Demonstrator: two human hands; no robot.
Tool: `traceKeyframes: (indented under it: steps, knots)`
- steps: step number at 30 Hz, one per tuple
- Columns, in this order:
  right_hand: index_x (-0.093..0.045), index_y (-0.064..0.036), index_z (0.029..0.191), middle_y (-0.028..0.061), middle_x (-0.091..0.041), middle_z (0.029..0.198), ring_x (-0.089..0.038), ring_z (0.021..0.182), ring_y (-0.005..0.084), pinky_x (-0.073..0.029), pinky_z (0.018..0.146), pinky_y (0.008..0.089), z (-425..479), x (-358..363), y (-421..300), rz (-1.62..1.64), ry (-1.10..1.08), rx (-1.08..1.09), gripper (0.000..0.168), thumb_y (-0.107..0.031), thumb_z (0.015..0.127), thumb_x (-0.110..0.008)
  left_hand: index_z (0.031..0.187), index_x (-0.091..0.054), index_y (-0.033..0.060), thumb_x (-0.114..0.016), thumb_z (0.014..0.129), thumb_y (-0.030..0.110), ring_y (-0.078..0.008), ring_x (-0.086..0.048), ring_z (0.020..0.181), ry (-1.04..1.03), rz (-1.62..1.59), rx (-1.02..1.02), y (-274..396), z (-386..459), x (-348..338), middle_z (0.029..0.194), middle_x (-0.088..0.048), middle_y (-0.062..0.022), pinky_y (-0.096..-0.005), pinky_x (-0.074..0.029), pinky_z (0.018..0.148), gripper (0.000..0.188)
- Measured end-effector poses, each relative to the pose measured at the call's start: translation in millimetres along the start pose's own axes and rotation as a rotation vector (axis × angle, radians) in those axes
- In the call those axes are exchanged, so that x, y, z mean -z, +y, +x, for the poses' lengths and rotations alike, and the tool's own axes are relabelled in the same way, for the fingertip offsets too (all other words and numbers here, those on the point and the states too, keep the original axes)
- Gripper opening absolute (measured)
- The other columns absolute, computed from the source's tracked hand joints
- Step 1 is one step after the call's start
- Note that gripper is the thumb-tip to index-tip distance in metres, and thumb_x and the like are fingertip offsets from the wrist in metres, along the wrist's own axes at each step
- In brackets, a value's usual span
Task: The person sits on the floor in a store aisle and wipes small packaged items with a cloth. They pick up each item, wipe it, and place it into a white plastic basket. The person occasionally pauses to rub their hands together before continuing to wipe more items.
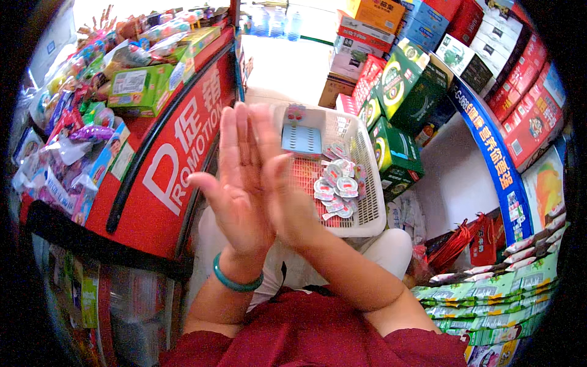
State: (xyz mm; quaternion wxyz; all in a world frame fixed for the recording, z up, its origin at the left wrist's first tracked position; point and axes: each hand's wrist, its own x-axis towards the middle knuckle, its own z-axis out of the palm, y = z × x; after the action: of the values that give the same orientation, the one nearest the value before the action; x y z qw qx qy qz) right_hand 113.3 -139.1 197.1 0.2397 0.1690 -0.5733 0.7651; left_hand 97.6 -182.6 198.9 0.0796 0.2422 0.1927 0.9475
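Observation:
My left hand (pixel 238 188) is raised in front of me, palm showing, thumb out to the side. It wears a teal bangle (pixel 237 280) at the wrist. My right hand (pixel 291 204), blurred, lies flat along the left palm's edge; contact there is hard to tell. Neither hand holds anything visible. Just beyond them stands a white plastic basket (pixel 379 202), partly covered by the hands. Several small packs with round silvery lids (pixel 339 181) lie in a loose pile inside it. A light blue card with rows of slots (pixel 302 139) is at its far side.
At left, a red promotion counter (pixel 151 202) carries bagged sweets or toys and a green box (pixel 140 87). Stacked green cartons (pixel 395 151) stand right of the basket. A blue-edged shelf (pixel 493 169) curves along the right, above green-and-white packets (pixel 495 293).

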Motion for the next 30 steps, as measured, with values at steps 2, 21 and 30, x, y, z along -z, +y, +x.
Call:
traceKeyframes:
  steps: [2, 21, 30]
  knots:
    - [-0.004, -0.007, 0.146, 0.0113, -0.007, 0.152, -0.006, 0.141, 0.0222, -0.004, 0.114, 0.0342, -4, 4, -1, 0.141, 0.057, -0.01, 0.084, -0.065, 0.089, -0.026, 0.144, -0.014, 0.0034, -0.027, 0.086, 0.067, -0.0233, -0.017, 0.139, 0.008, -0.209, 0.017, 5, 0, 17, 0.151, -0.017, -0.011, -0.0395, -0.016, 0.113, 0.087]
    - [-0.015, -0.008, 0.145, 0.0088, -0.02, 0.15, -0.019, 0.137, 0.0233, -0.015, 0.113, 0.0376, -14, 27, 4, 0.809, 0.216, -0.063, 0.077, -0.06, 0.09, -0.03, 0.144, -0.014, 0.0031, -0.031, 0.086, 0.066, -0.0236, -0.011, 0.14, -0.03, -0.563, 0.097, 3, -3, 39, 0.151, -0.016, -0.0109, -0.0414, -0.015, 0.113, 0.087]
    - [-0.019, -0.012, 0.144, 0.0082, -0.021, 0.15, -0.022, 0.136, 0.0254, -0.017, 0.112, 0.0406, -15, 33, 3, 0.93, 0.239, -0.097, 0.075, -0.062, 0.089, -0.031, 0.143, -0.018, 0.0028, -0.03, 0.087, 0.066, -0.0239, -0.015, 0.139, 0.006, -0.497, 0.108, 4, -4, 37, 0.149, -0.021, -0.011, -0.0404, -0.017, 0.112, 0.086]
